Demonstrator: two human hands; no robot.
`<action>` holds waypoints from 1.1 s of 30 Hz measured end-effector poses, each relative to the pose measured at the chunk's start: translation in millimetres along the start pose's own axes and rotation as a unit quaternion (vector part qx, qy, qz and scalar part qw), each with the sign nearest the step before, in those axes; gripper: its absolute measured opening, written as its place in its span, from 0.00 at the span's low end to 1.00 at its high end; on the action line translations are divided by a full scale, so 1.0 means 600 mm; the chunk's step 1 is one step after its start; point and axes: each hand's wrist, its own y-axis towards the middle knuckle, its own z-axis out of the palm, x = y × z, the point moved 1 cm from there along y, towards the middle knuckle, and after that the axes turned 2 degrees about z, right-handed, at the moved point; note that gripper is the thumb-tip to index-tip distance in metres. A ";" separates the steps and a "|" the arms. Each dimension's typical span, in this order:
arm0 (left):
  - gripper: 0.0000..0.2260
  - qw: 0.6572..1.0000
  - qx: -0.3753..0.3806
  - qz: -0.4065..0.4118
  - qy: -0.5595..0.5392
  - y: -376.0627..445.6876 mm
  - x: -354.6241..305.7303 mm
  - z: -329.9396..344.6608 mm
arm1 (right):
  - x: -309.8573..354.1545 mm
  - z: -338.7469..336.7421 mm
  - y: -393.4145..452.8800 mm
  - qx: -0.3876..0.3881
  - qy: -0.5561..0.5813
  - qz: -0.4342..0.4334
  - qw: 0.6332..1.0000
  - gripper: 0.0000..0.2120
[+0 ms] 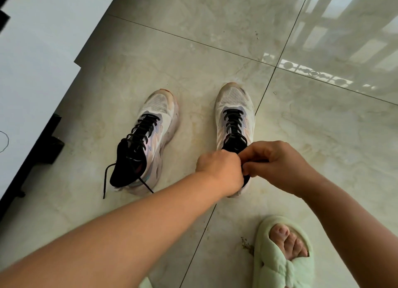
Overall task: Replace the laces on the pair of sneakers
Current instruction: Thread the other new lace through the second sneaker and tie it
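Both forearms reach down; left hand (219,171) and right hand (277,165) grip black laces (234,124) over the right sneaker (233,106).

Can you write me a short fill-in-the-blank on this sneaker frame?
1. Both hands, left hand and right hand, work at the sneaker on the ____.
2. The laces on both sneakers are ____.
3. The other sneaker's lace ends trail on the ____.

Missing words: right; black; floor
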 end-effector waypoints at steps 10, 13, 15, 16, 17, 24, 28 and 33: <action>0.11 0.955 -0.007 0.065 -0.288 -0.049 0.094 -0.039 | 0.018 0.067 0.017 -0.053 -0.414 -0.074 0.906 0.06; 0.11 0.970 -0.008 0.074 -0.233 -0.067 0.147 -0.057 | 0.042 0.055 0.018 -0.014 -0.389 -0.075 0.918 0.06; 0.10 0.974 -0.031 0.065 -0.216 -0.083 0.189 -0.068 | 0.064 0.045 0.015 -0.051 -0.385 -0.145 0.910 0.06; 0.10 0.975 -0.053 0.054 -0.210 -0.093 0.215 -0.074 | 0.081 0.045 0.016 -0.065 -0.383 -0.175 0.905 0.06; 0.09 0.975 -0.078 0.042 -0.206 -0.102 0.237 -0.077 | 0.098 0.047 0.017 -0.065 -0.370 -0.190 0.907 0.06; 0.12 0.936 -0.262 -0.088 -0.220 -0.131 0.362 -0.035 | 0.193 0.105 0.048 0.061 -0.281 -0.130 0.949 0.08; 0.19 0.929 -0.235 -0.102 -0.267 -0.107 0.384 0.010 | 0.216 0.151 0.078 0.095 -0.246 -0.052 0.963 0.05; 0.08 0.919 -0.260 -0.081 -0.284 -0.081 0.400 0.032 | 0.201 0.215 0.120 0.017 -0.191 0.033 0.981 0.04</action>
